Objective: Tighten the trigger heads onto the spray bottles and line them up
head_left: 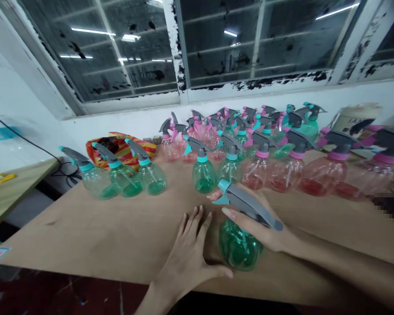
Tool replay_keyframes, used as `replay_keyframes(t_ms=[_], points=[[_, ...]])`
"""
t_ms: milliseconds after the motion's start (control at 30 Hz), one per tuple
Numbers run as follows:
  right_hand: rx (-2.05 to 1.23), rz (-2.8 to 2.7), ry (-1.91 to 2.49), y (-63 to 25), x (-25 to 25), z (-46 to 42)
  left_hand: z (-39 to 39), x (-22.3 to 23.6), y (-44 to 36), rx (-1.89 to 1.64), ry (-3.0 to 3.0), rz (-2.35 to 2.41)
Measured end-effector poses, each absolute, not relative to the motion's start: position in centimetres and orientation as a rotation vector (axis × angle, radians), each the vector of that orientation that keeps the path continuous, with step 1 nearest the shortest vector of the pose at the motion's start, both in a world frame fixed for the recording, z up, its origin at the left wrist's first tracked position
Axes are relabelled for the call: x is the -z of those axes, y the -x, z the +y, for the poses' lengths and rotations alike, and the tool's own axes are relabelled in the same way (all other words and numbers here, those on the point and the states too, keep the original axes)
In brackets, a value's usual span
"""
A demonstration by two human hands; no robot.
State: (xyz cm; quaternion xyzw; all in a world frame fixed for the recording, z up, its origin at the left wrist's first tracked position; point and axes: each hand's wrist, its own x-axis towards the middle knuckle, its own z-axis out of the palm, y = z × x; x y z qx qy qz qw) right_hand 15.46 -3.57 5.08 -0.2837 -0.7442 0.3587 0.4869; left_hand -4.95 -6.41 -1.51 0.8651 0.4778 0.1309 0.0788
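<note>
My right hand [265, 223] is wrapped around the neck of a green spray bottle [241, 247], just under its grey and teal trigger head [249, 202]. The bottle is near the table's front edge. Flat on the wood, fingers spread, my left hand [192, 253] lies to the left of that bottle, its thumb close to the base. Behind my hands stands a row of spray bottles: a green one [203, 173] with a teal collar, another green one [231, 164], and several pink ones [285, 173] to the right.
Three green spray bottles [124, 177] stand at the left of the wooden table [95, 236]. A red and yellow striped bag [124, 151] lies behind them. More pink and green bottles crowd the back by the wall. A pale container [357, 116] is at the back right.
</note>
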Motion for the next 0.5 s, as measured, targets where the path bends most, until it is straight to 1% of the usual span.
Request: replay_keyframes(t_ms=[233,500], points=[[-0.777,-1.857,0.655,-14.7,-5.5,-1.6,-6.3,2.7,6.3,-0.470,-2.663,1.456],[-0.710,-1.910,0.686,-14.3,-5.8,-0.9,-6.7,2.2,5.9,-0.479,-2.631,1.450]])
